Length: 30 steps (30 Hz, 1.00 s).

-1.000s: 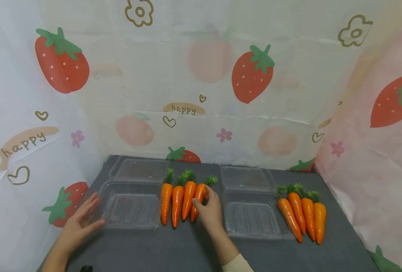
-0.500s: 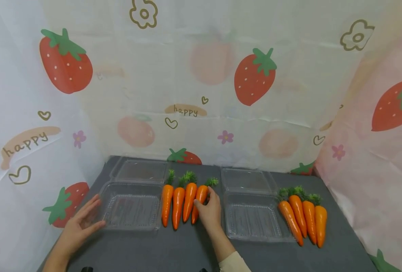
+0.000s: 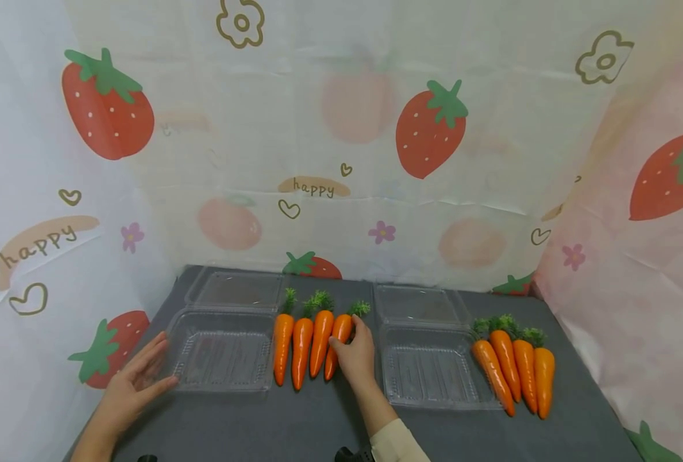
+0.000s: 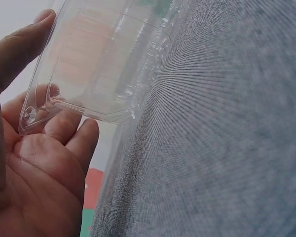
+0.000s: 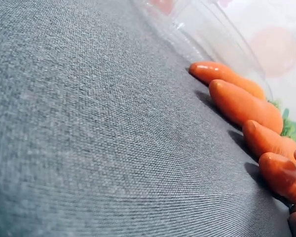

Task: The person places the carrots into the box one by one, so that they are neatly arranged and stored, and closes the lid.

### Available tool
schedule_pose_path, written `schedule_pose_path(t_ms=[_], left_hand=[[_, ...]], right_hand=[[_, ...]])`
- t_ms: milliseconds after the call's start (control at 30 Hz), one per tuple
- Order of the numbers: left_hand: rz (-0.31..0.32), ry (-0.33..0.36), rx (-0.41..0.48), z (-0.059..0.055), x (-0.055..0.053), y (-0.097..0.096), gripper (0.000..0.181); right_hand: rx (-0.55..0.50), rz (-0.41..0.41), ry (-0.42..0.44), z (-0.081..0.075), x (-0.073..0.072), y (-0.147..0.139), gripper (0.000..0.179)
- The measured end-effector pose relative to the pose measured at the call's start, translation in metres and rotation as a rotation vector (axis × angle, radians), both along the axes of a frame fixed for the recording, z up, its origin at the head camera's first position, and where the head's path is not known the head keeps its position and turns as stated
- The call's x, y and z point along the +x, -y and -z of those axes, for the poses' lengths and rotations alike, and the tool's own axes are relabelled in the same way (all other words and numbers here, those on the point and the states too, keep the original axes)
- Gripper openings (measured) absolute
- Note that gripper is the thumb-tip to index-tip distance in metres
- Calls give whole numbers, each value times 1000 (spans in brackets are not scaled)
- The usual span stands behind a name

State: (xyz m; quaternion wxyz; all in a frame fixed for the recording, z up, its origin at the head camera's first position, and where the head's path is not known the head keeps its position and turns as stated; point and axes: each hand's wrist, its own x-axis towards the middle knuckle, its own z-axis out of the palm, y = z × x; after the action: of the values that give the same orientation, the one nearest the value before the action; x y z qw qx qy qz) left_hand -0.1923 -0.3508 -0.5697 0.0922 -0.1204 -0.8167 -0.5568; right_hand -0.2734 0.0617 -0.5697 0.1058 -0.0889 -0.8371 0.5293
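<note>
My left hand [image 3: 124,393], fingers spread, is at the left side of a clear plastic clamshell box [image 3: 226,353]. In the left wrist view, the thumb [image 4: 20,47] touches the box's rim [image 4: 34,89], with the other fingers behind and below its corner. Just right of this box lies a row of several orange carrots [image 3: 302,350] with green tops. My right hand [image 3: 357,359] pinches the rightmost carrot [image 3: 341,327] of that row near its top, thumb on the left and fingers on the right. It lies on the cloth; the right wrist view shows only parts of that hand.
A second clear clamshell box [image 3: 425,372] stands open to the right, its lid [image 3: 416,303] laid back. Another group of several carrots [image 3: 523,372] lies at its right side, one overlapping the rim. Grey cloth [image 3: 249,430] covers the table; a printed curtain [image 3: 341,128] closes the back and sides.
</note>
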Motion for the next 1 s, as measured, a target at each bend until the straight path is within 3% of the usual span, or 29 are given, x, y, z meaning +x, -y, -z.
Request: schedule_pose_path(t_ms=[200,700,1000], left_hand=[[-19,17,-27,-1,0,-1,77],[-23,5,-27,1,-2,3,78],[6,-1,21,2,-2,4,80]], right_hand=[[-10,-7,15,1,-1,0,74],[83,13,40,-1,-12,2,76],[85,56,74,-5,-10,5,72]])
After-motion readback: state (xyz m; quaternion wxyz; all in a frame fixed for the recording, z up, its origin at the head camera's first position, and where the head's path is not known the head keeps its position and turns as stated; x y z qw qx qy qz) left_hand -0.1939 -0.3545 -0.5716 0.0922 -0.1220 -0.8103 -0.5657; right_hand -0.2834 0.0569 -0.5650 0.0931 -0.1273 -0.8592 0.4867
